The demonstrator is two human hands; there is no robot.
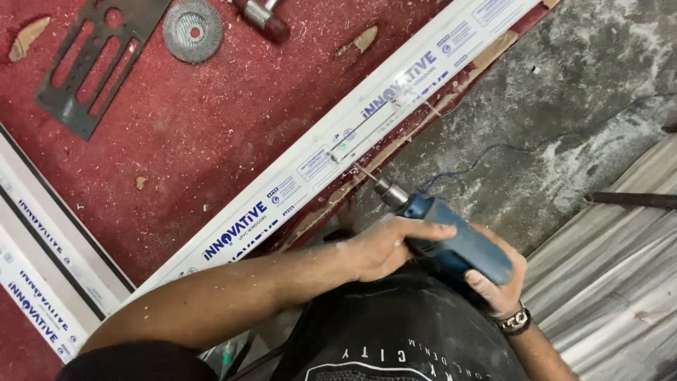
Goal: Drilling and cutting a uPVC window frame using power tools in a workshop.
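Drill (451, 236) sits clamped in both your hands: left hand (381, 247) wraps its front, right hand (497, 282) grips the rear. Its bit meets the white profile (331, 152) (lying diagonally on the red bench (211, 134)); a wire wheel (192, 29) lies well beyond the profile.

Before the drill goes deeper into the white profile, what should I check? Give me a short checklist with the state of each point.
1. Both hands on the drill: ok. Left hand grips the front, right hand the rear.
2. Bit on the white profile: ok, the tip meets its edge.
3. Bit square to the surface: cannot tell from this angle.
4. Profile held firm: cannot tell, no clamp is visible.
5. Blue cord away from the bit: ok, it trails over the grey floor.
6. Work area clean: not ok, chips cover the red bench.
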